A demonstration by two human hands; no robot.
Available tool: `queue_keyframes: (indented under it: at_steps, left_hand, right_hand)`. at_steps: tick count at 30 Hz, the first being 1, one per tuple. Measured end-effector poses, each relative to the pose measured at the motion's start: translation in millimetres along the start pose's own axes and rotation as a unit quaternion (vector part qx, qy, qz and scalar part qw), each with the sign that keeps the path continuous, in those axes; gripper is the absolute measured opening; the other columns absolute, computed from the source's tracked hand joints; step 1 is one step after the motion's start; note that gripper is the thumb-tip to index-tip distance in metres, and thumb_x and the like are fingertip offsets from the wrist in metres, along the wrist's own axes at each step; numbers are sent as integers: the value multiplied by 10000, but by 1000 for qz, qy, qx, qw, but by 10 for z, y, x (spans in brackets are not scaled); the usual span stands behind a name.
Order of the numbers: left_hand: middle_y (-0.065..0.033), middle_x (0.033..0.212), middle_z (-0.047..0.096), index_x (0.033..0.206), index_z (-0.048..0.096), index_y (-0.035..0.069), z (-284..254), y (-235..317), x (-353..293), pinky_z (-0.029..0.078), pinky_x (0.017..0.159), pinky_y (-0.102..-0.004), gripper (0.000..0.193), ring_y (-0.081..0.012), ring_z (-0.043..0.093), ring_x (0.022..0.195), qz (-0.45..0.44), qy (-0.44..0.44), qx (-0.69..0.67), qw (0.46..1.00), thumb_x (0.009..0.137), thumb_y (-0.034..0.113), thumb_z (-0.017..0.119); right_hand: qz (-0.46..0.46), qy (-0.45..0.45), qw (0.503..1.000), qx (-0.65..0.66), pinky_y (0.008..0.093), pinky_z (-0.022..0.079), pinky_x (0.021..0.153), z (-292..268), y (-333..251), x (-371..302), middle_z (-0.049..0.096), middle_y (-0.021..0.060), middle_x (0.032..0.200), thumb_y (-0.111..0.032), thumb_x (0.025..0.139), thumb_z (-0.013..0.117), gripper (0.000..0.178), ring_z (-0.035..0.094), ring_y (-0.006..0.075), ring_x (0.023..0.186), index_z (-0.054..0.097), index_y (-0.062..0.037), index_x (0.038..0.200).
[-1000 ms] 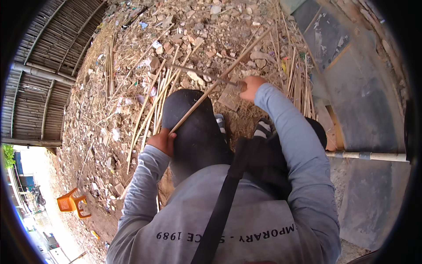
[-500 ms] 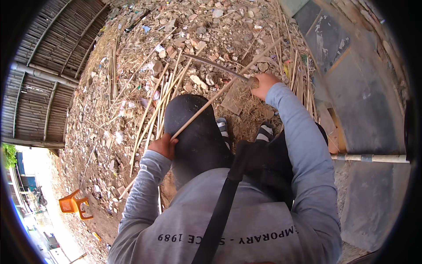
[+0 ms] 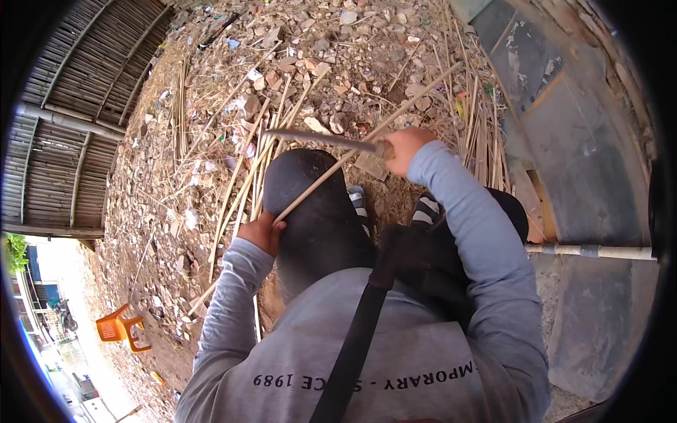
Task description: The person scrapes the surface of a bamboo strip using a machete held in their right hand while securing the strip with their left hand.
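My left hand (image 3: pixel 261 234) is closed around a long bamboo stick (image 3: pixel 315 185), beside my left knee. The stick slants over the dark trouser leg and away to the far right, above the ground. In my right hand (image 3: pixel 410 149) is a machete (image 3: pixel 314 138), gripped by its short handle. Its long, slightly curved blade points left and crosses over the stick; whether the edge touches the stick I cannot tell. More pale bamboo strips (image 3: pixel 248 185) lie on the ground just beyond my left hand.
Stones and scraps of litter (image 3: pixel 321 70) cover the ground ahead. Further bamboo strips (image 3: pixel 486 137) are heaped at the right, next to grey sheets (image 3: pixel 596 162) and a horizontal pole (image 3: pixel 564 249). At the left stand a bamboo-slat wall (image 3: pixel 70 84) and an orange plastic chair (image 3: pixel 121 327).
My right hand has drawn the machete left and nearer to me along the stick, and the blade lies more level. My left hand keeps its place on the stick.
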State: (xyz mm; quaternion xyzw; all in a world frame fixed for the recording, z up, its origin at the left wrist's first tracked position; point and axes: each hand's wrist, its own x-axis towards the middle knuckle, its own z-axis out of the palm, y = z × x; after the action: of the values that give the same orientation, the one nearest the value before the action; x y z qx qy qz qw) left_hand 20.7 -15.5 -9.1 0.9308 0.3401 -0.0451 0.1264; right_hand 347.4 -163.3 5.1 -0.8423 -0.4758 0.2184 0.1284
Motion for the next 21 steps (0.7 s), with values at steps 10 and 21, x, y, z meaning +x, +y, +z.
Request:
queue_keyframes:
  at_steps: [10,21]
  left_hand:
    - [-249,714,605,893,549,54,7,-28,32,455,633,-523,308,-472,589,713,3,-11,-85,996,932,356,508]
    - [-230,680,592,854,538,45,-31,6,7,449,620,-505,332,-448,592,693,-4,-10,-107,994,928,367,513]
  right_hand:
    - [20,49,997,55,402,499,820,97,327,96,667,189,939,-285,696,662,376,635,348,896,666,-47,987]
    - [-31,79,922,377,349,494,804,93,440,101,692,88,881,-303,728,762,332,650,213,836,693,-79,963]
